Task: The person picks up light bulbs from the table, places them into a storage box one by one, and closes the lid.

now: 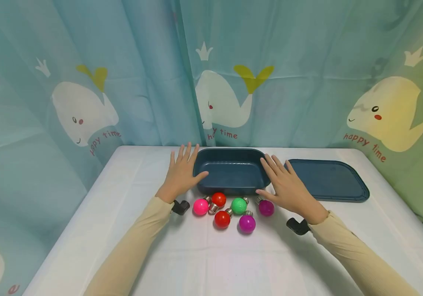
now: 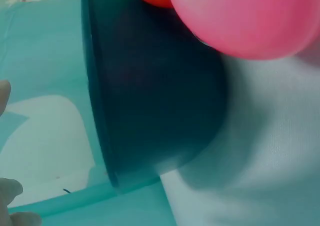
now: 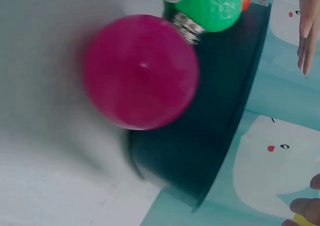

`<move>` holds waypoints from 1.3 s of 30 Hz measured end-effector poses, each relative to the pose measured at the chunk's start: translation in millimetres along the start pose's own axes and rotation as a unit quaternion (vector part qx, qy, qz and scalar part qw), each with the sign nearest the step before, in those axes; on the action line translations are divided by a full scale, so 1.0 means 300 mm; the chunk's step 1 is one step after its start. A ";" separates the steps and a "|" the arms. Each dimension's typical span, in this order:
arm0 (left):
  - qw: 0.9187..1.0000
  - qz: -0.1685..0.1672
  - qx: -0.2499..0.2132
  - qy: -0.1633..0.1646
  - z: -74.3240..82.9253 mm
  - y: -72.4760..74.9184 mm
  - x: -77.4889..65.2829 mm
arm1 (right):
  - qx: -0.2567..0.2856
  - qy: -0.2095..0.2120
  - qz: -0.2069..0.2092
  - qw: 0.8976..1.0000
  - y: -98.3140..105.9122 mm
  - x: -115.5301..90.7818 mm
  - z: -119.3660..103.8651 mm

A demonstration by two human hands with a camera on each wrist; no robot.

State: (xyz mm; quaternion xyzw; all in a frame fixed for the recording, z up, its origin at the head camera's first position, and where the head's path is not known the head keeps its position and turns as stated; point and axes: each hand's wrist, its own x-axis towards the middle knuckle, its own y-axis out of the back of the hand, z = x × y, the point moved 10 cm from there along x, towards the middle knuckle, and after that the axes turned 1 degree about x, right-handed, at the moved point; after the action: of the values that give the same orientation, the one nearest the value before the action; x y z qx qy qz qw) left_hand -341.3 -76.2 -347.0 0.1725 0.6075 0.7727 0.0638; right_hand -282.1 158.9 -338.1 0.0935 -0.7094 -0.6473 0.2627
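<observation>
A dark blue oval-cornered container (image 1: 233, 190) stands at the table's far middle. My left hand (image 1: 182, 172) hovers at its left end with fingers spread, the thumb reaching over the rim. At the right end, my right hand (image 1: 285, 187) also has its fingers spread, fingertips right at the rim. Neither hand grips anything. In front of the container lie several coloured bulbs with silver screw bases: a pink bulb (image 1: 201, 206), a red bulb (image 1: 222, 219), another red bulb (image 1: 219, 199), a green bulb (image 1: 239, 206), a purple bulb (image 1: 247, 224) and a second purple bulb (image 1: 266, 208).
A flat dark blue lid (image 1: 330, 181) lies on the white-covered table (image 1: 182, 263) to the right of the container. Behind the table hangs a teal curtain (image 1: 152, 82) printed with white whales. Each wrist wears a small black camera mount.
</observation>
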 end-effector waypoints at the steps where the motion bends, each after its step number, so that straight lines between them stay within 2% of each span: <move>1: 1.000 -0.002 -0.002 0.002 -0.003 -0.001 0.005 | 0.000 0.002 0.003 1.000 0.000 -0.006 0.000; 8: 0.999 -0.006 -0.032 0.006 -0.029 -0.002 0.034 | -0.011 0.022 0.026 0.999 0.002 -0.043 -0.001; 13: 0.995 -0.001 -0.099 0.016 -0.053 -0.003 0.046 | -0.011 0.050 0.053 0.997 0.008 -0.074 -0.011; 19: 0.982 0.000 -0.183 0.044 -0.093 -0.014 0.063 | -0.011 0.066 0.090 0.994 0.013 -0.106 -0.022; 25: 0.962 0.008 -0.263 0.074 -0.142 -0.028 0.072 | 0.014 0.089 0.151 0.984 0.026 -0.133 -0.035; 30: 0.954 0.001 -0.284 0.100 -0.176 -0.052 0.077 | 0.038 0.092 0.183 0.978 0.024 -0.155 -0.037; 39: 0.951 -0.034 -0.282 0.123 -0.199 -0.104 0.080 | 0.043 0.069 0.152 0.985 -0.025 -0.165 -0.038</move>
State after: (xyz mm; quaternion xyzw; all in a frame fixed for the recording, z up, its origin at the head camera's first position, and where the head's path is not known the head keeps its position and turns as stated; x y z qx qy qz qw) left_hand -387.6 -115.6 -384.6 0.0302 0.3732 0.9252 0.0611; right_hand -236.3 171.5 -357.6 0.0399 -0.7229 -0.5606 0.4020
